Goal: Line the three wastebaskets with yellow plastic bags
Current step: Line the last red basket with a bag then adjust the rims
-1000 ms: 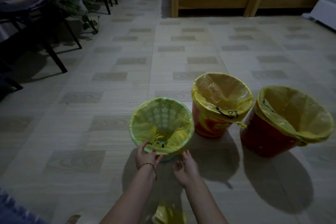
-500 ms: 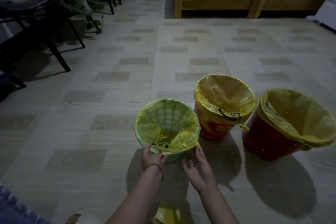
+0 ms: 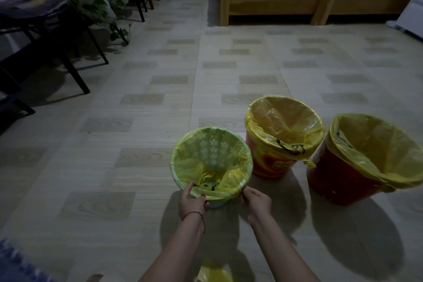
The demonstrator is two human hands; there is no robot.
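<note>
Three wastebaskets stand on the floor, each with a yellow bag in it. The small green wastebasket (image 3: 211, 155) is nearest me, its yellow bag (image 3: 217, 191) folded over the near rim. My left hand (image 3: 191, 199) pinches that bag edge at the near left of the rim. My right hand (image 3: 256, 200) holds the bag edge at the near right. To the right stand an orange-red wastebasket (image 3: 272, 165) and a larger red wastebasket (image 3: 338, 176), both with yellow bags over their rims.
More yellow plastic (image 3: 214, 273) lies on the floor between my forearms. A black chair (image 3: 45, 36) and a trailing plant (image 3: 100, 0) are at the left. A wooden bed frame (image 3: 315, 0) spans the back. A blue mat corner (image 3: 16, 265) shows at bottom left.
Both hands have closed in on the green wastebasket's near rim and taken hold of the bag edge. The view has shifted slightly, so the baskets sit further right.
</note>
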